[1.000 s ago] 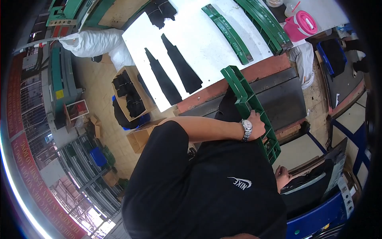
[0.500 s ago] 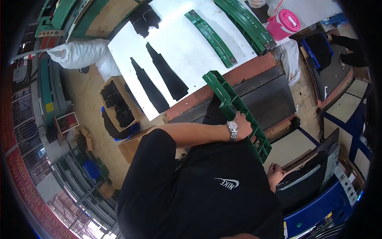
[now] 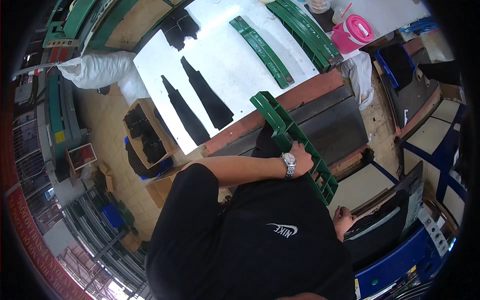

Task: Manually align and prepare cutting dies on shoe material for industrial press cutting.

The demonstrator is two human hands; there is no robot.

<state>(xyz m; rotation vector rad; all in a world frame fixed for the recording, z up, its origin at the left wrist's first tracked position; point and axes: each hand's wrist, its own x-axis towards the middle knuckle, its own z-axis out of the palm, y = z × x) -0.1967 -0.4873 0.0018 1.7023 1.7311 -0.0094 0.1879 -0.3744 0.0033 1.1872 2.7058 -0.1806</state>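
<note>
My left hand (image 3: 302, 159), with a metal watch on its wrist, is closed around a long green cutting die (image 3: 278, 122) with cross ribs. The die is held aslant in front of my body, its far end near the table's edge. Lower right, my right hand (image 3: 343, 221) has curled fingers beside a dark layered stack (image 3: 382, 215); whatever is in its fingers is hidden. On the white table (image 3: 225, 55) beyond lie two long black cut pieces (image 3: 206, 95), (image 3: 185, 112), another green die (image 3: 262, 52) and more green dies (image 3: 305, 35).
A pink jug (image 3: 352, 34) stands at the table's far right. To the left are a cardboard box of black pieces (image 3: 145, 132) and white sacks (image 3: 100, 70). A dark ledge (image 3: 325, 122) runs below the table edge; a blue machine frame (image 3: 400, 270) is at lower right.
The whole view has shifted slightly. My left hand keeps its grip on the green cutting die, and my right hand stays by the dark stack. A person's leg at far right has moved.
</note>
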